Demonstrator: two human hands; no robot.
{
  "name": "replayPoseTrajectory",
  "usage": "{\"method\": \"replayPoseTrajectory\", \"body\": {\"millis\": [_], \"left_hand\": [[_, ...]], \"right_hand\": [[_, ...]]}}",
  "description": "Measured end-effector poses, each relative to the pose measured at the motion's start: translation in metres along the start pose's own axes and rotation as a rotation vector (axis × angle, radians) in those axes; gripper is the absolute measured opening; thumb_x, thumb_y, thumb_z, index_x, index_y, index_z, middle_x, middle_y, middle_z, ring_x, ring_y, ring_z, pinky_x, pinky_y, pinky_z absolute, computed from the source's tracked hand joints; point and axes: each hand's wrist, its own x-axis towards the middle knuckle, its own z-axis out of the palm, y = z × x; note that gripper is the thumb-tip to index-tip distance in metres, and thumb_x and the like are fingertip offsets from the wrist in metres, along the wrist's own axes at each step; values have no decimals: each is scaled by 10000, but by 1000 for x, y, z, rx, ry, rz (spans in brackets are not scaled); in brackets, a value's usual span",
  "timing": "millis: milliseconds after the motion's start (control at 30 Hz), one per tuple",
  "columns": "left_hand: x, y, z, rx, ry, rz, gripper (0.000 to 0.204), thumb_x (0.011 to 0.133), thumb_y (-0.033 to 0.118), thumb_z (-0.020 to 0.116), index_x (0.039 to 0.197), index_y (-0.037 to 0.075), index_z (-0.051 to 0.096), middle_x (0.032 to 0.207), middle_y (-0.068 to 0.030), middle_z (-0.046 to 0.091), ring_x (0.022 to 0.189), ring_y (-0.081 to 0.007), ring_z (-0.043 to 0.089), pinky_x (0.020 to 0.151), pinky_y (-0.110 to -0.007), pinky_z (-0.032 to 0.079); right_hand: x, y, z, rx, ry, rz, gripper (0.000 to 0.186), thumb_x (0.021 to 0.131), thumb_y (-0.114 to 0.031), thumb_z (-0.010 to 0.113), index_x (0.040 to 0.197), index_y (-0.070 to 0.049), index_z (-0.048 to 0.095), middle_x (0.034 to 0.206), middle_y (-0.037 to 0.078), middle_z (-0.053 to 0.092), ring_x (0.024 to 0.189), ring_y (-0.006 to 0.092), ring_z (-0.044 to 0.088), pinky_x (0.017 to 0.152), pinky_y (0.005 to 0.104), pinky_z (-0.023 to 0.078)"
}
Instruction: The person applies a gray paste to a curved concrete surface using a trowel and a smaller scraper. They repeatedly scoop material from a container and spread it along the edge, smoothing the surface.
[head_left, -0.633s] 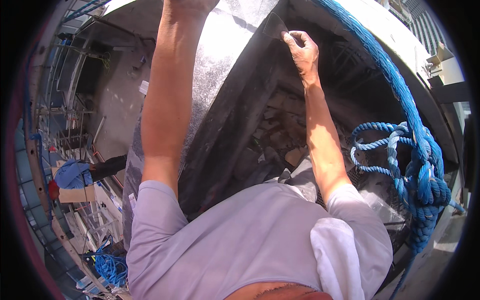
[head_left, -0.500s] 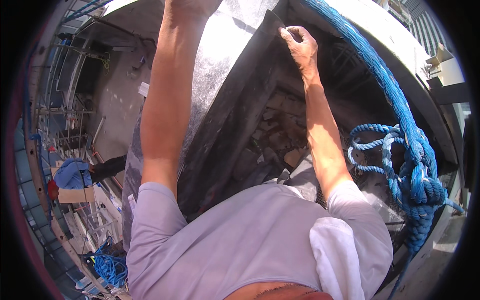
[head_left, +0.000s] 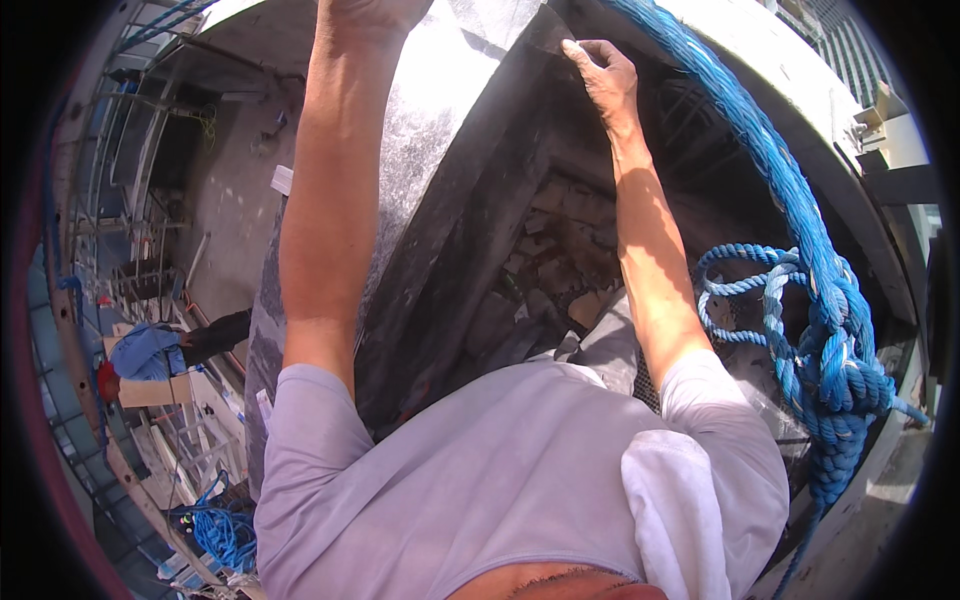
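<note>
A large sheet [head_left: 440,125] with a silvery grey, sunlit top and a dark edge slopes across the upper middle. My right hand [head_left: 608,80] pinches a thin dark corner flap [head_left: 545,30] of this sheet between thumb and fingers. At the upper edge of the picture, my left hand [head_left: 372,12] is over the far part of the sheet. Its fingers are cut off, so what they touch is hidden. Below the sheet's dark side is a shaded hollow with broken rubble [head_left: 560,240] in it.
A thick blue rope [head_left: 760,130] runs down the right side to a big knot [head_left: 845,370] with loops beside it. Far below on the left are a person in blue [head_left: 150,352], metal scaffolding [head_left: 135,190] and coiled blue rope [head_left: 222,535]. A pale concrete ledge [head_left: 790,60] borders the upper right.
My right hand has shifted slightly upward in the picture, still pinching the flap, which has tilted. My left forearm has moved a little up and left.
</note>
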Motion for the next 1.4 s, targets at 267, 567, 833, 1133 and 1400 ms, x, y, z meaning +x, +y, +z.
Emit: {"method": "replayPoseTrajectory", "body": {"millis": [267,567,833,1133,1400], "left_hand": [[2,8,-3,23,66,64,207,1144,312,703,1183,136,804,1231,-77,831,1019,-233,797,924,-454,667],[10,-3,-6,69,61,114,287,1134,342,720,1204,71,784,1125,-74,836,962,-221,798,867,-421,669],[0,9,4,229,-42,136,422,1145,404,699,1280,5,723,946,-66,799,841,-207,778,790,-407,659],[8,4,-6,177,3,134,410,1119,420,737,1270,40,714,1024,-70,787,908,-232,774,835,-468,652],[5,0,12,124,149,145,326,1118,395,741,1248,99,702,1211,-59,745,1058,-234,717,951,-515,605]], "right_hand": [[5,3,2,-1,-28,74,491,949,-488,918,1132,-35,868,1015,66,851,976,159,767,917,329,579],[9,6,-12,148,78,14,472,946,-459,927,1126,-27,866,1026,85,850,974,169,754,931,337,570],[45,-1,-6,65,-18,-28,370,992,-343,922,1144,-11,861,1031,24,843,956,86,721,932,260,555],[70,25,-9,45,24,11,397,969,-369,942,1135,-17,867,1005,5,826,910,77,705,869,255,550],[79,33,-11,123,-3,130,414,956,-397,957,1095,-17,870,909,-55,743,820,50,623,761,240,493]]}}
